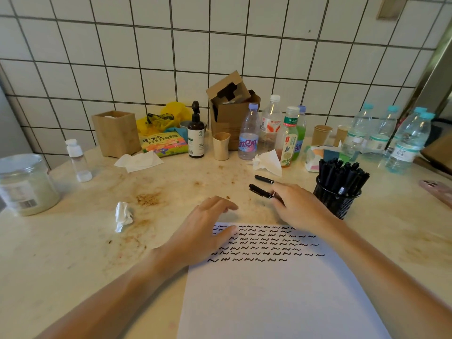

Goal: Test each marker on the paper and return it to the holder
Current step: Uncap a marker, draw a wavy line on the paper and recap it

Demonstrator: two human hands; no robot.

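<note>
White tiles with dark grout are backing a stained, pale desk [73, 253] whose far edge is crowded with water bottles [248, 133], a cardboard box [231, 111], paper cups and crumpled tissues.

A sheet of paper [269, 297] is lying at the near edge, its far half carrying rows of black test squiggles, with the near half blank, so testing looks well along but probably unfinished. The left hand [203, 231] is resting on the sheet's far left corner, fingers loosely spread and holding nothing, most likely pinning the paper so it does not slide under a pen stroke.

Just past the sheet's far edge, the right hand [297, 206] is closing its fingertips on the rear end of a black marker [260, 192], whose capped end is pointing away to the left. A second marker [264, 179] is lying loose just beyond it, apart from the fingers.

Toward the desk's right edge, beside the right hand, the mesh holder [338, 199] is standing packed with black markers, close enough for quick returns.
</note>
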